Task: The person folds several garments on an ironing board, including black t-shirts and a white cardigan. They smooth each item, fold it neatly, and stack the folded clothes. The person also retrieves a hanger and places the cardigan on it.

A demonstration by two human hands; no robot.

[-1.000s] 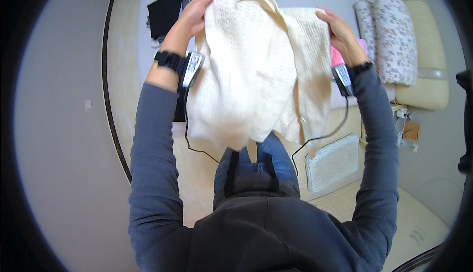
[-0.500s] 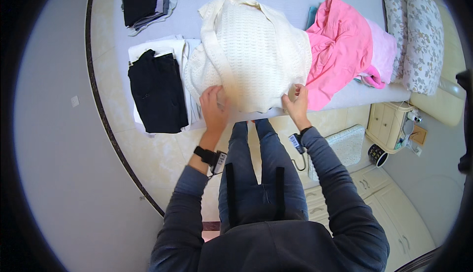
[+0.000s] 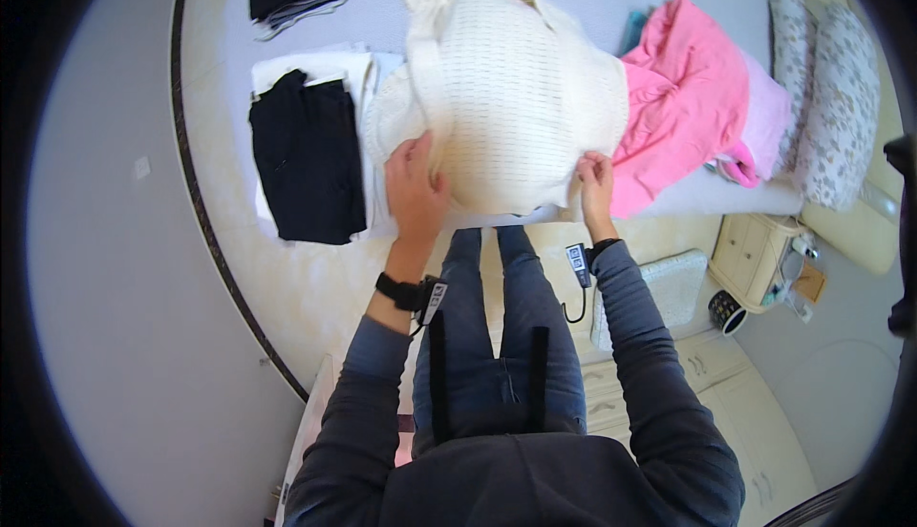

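Two contacts on near edge of sweater [image 3: 506, 97], likely for tension: right hand [image 3: 597, 188] pinches it, left hand [image 3: 416, 191] grip unclear.

Under and beyond the grip spreads a bed [image 3: 382, 13] with a pale lavender-grey sheet. Well to the left of the grip, a plain grey wall [image 3: 95, 269] carries a small white plate [image 3: 142, 167], and a dark strip [image 3: 176, 69] edges the cream tiled floor [image 3: 320, 288]. Far right of the grip stand a padded cream headboard [image 3: 864, 231] and a cream nightstand [image 3: 748, 245], a black bin [image 3: 726, 311] just beside it. Nearer than the grip, to the right, cream cabinets [image 3: 764, 412] meet another grey wall [image 3: 850, 336]. The light is bright and even.
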